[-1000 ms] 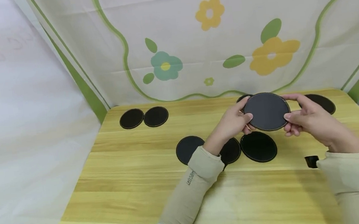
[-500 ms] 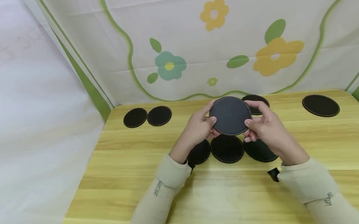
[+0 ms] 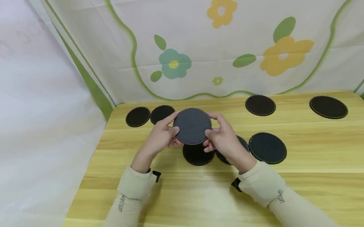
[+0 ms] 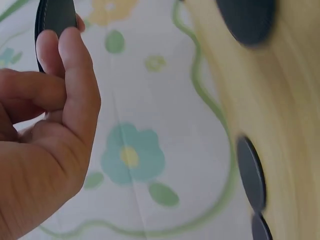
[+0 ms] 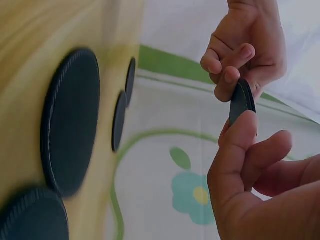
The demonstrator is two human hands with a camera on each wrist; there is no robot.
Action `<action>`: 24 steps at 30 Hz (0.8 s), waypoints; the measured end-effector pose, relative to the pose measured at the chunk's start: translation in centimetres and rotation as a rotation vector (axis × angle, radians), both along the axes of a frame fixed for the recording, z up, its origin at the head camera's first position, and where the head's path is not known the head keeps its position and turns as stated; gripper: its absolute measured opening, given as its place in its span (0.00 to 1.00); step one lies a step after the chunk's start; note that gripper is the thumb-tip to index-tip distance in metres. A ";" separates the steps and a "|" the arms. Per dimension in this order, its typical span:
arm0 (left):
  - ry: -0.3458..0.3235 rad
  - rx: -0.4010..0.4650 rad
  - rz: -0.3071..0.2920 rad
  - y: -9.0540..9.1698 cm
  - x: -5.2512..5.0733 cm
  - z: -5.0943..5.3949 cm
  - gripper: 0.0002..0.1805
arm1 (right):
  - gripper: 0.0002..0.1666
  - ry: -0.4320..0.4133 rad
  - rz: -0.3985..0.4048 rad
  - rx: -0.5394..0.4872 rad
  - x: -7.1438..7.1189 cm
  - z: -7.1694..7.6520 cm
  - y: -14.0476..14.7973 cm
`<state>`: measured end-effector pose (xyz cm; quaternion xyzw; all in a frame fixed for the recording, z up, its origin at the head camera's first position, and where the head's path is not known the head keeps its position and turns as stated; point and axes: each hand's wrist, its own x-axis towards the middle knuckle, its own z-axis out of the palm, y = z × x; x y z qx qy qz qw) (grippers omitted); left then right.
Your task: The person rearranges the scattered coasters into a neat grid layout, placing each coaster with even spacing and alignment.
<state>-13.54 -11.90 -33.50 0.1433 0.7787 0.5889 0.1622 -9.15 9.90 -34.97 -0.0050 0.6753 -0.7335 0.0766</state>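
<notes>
Both hands hold up a round black coaster (image 3: 192, 126) with a stitched rim, tilted so its flat face shows in the head view. The left hand (image 3: 158, 137) pinches its left edge, thumb in front. At the right edge, the right hand (image 3: 227, 142) pinches it the same way. The right wrist view shows the coaster (image 5: 241, 102) edge-on between the fingers of both hands. Below it on the table lies a front-row coaster (image 3: 198, 156), its top part hidden. A second front-row coaster (image 3: 243, 145) is mostly covered by the right hand.
On the wooden table (image 3: 191, 207) lie more black coasters: one at the front row's right end (image 3: 267, 148), a back-left pair (image 3: 137, 116), one at back centre-right (image 3: 260, 105) and one at far right (image 3: 328, 107). A flowered white cloth (image 3: 194, 35) hangs behind.
Both hands have carried the held coaster leftward, from over the right part of the table to above the left end of the front row. The coasters on the table stay put.
</notes>
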 end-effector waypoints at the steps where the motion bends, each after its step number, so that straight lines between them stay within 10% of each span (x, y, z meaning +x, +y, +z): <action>1: -0.003 -0.014 -0.004 -0.7 -0.2 -0.2 0.32 | 0.36 -0.004 0.001 -0.007 -0.1 -0.4 -0.6; 12: -0.110 -0.215 -0.070 -7.8 -1.5 -3.2 0.32 | 0.41 -0.126 0.186 0.019 -1.1 -2.9 -6.2; 24: -0.183 -0.319 -0.055 -9.4 -2.4 -5.0 0.30 | 0.50 -0.389 0.320 -0.155 -1.9 -6.1 -7.6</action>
